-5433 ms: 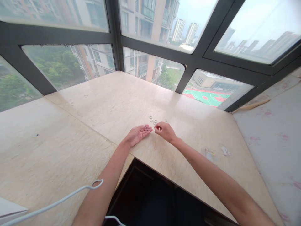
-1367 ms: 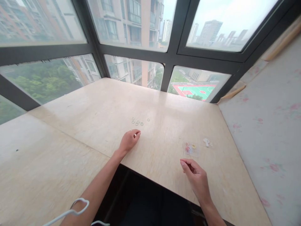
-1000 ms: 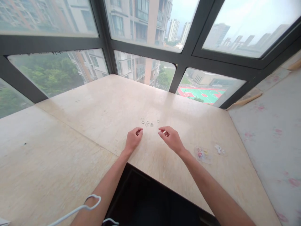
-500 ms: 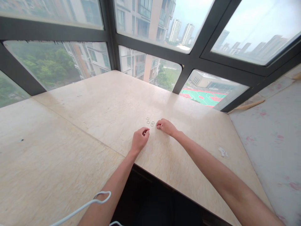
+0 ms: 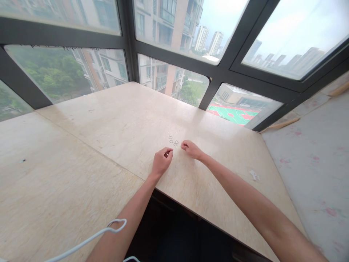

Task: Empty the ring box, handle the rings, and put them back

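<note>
Several small thin metal rings (image 5: pixel 173 141) lie in a loose cluster on the pale marble table (image 5: pixel 109 120). My right hand (image 5: pixel 191 149) rests on the table just right of them, with its fingertips pinched together at the cluster's edge. What the fingers hold is hidden. My left hand (image 5: pixel 162 160) lies a little nearer to me, below and left of the rings. Its fingers are curled in, with thumb and forefinger touching. Nothing shows inside it.
A small white scrap (image 5: pixel 253 175) lies near the table's right edge. A white cable (image 5: pixel 89 238) loops by my left forearm. Dark-framed windows (image 5: pixel 218 72) close off the far side. A floral cloth surface (image 5: pixel 313 153) adjoins on the right, and a dark gap (image 5: pixel 174 233) opens below the near edge.
My right hand came up from the table's lower right to the rings and pinched there. My left hand, open with rings on its palm at first, has stayed closed since.
</note>
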Tool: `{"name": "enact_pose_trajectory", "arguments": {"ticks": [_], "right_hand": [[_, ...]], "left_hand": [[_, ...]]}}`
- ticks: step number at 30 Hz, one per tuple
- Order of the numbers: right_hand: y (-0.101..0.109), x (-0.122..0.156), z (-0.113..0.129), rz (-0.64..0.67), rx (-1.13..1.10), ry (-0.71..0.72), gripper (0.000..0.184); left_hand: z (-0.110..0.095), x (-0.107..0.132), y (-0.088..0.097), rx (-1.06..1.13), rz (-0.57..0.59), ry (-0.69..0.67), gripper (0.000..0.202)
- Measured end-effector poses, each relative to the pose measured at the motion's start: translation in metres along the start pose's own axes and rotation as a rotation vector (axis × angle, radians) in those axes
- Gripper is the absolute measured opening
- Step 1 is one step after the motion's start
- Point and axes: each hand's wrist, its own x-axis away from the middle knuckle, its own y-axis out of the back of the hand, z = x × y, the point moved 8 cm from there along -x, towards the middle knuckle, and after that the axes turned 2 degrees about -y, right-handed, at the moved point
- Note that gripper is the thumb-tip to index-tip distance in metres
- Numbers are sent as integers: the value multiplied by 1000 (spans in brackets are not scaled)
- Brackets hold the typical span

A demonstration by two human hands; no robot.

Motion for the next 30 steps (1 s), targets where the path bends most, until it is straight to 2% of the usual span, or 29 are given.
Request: {"name": "enact_pose_trajectory", "arguments": {"ticks": [3, 7, 10, 12, 17, 25, 27, 30], "right_hand": [[-3, 16, 5, 40, -280, -26, 16], [-17, 39, 16, 182, -954, -89, 36], [-30, 53, 26, 292, -1131, -139, 40], [-37, 58, 30, 337, -1177, -166, 38], [-44, 59, 28, 362, -1235, -200, 36], [-49, 59, 20, 314, -1266, -321, 35], [-45, 52, 12, 203, -1192, -344, 30], [-19, 37, -9, -122, -881, -369, 18]], "left_hand": [[-2, 3, 1, 144, -9, 15, 20], [-7, 6, -8, 386, 73, 38, 41], [-12, 7, -18, 494, 195, 42, 46], [-14, 7, -22, 490, 237, 33, 41], [-13, 7, -20, 444, 214, 42, 30], [-9, 9, -20, 429, 164, 111, 31], [-6, 8, -19, 430, 139, 132, 32], [-2, 7, -19, 444, 106, 172, 33]]}}
